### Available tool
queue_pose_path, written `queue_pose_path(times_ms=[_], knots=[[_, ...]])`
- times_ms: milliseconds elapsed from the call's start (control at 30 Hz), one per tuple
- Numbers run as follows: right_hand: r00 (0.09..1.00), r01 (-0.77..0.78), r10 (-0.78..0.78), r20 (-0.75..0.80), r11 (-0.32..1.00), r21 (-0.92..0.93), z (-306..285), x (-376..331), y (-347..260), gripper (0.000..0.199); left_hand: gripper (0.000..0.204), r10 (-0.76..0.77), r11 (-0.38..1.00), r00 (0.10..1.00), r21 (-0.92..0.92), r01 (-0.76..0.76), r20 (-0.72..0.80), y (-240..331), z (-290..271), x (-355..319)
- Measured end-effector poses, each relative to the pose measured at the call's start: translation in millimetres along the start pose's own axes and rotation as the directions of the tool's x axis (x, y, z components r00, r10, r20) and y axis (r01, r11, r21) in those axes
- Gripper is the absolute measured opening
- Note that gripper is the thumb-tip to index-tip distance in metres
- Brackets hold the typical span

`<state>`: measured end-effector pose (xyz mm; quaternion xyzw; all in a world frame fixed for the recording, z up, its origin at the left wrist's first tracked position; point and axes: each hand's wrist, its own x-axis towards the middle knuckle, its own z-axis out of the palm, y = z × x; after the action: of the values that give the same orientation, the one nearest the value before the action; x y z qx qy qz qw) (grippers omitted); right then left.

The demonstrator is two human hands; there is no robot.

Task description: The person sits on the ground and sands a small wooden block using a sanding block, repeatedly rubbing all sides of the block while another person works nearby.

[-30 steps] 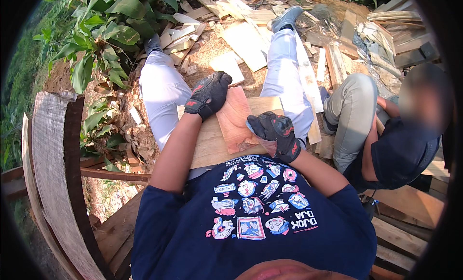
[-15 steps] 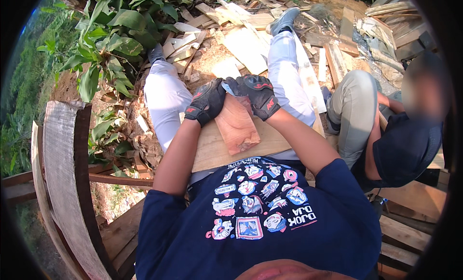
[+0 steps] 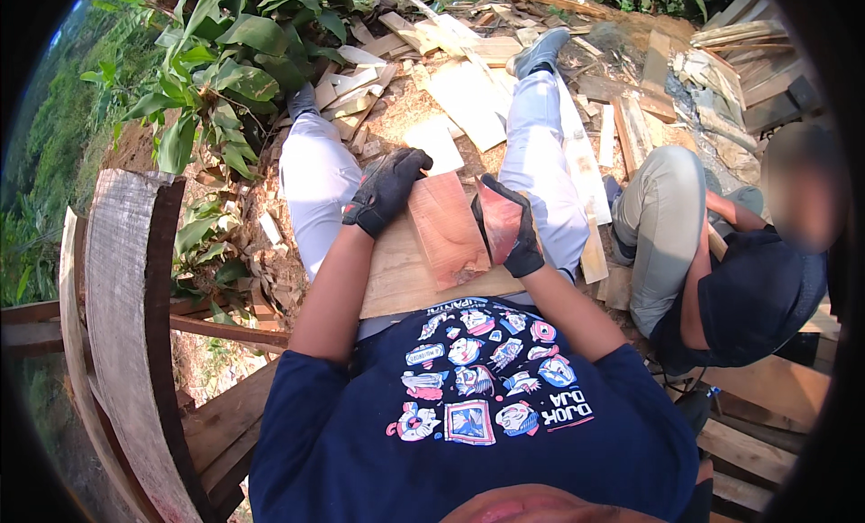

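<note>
A reddish wooden block [image 3: 448,230] lies tilted on a wide pale board [image 3: 387,284] across my lap. My left hand [image 3: 389,194], in a black glove, is closed on the block's upper left edge. Just off the block's right side is my right hand [image 3: 523,239], also gloved and turned partly palm up. Its fingers curl round a thin, curved reddish piece [image 3: 498,221]; whether this is wood or an abrasive sheet I cannot tell.
A person [image 3: 748,280] sits close on my right. Offcuts and planks [image 3: 464,104] litter the ground between my feet. A leafy plant [image 3: 243,63] grows at the far left. A thick upright slab [image 3: 131,298] stands near my left arm, with stacked timber [image 3: 752,451] at the lower right.
Both hands were together over the block's far end. My right hand has moved right and nearer, turning to show the reddish piece. The block has swung slightly and more of its top shows.
</note>
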<state>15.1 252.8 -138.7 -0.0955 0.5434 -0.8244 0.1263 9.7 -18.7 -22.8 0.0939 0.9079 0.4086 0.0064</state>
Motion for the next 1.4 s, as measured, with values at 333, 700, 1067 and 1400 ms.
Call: queue_pose_path(times_ms=[333,700,1067,1400], knots=[[0.984,0.176,-0.18,-0.005,0.965,-0.196,-6,-14,11,0.036,0.042,-0.161,0.926,0.987,-0.346,0.151,0.0,39,-14,-6],[0.987,0.158,-0.158,0.025,0.944,-0.288,17,-7,-22,0.043,0.056,0.117,0.863,0.99,-0.502,-0.061,0.081,25,-5,-5],[0.928,0.267,-0.357,0.11,0.427,-0.864,37,-4,-80,0.029,0.064,0.168,0.883,0.983,-0.455,-0.113,0.081,21,-11,-4],[0.967,0.162,-0.224,0.118,0.187,-0.969,29,5,-86,0.027,0.052,-0.154,0.764,0.954,-0.581,0.281,0.259,42,1,7]])
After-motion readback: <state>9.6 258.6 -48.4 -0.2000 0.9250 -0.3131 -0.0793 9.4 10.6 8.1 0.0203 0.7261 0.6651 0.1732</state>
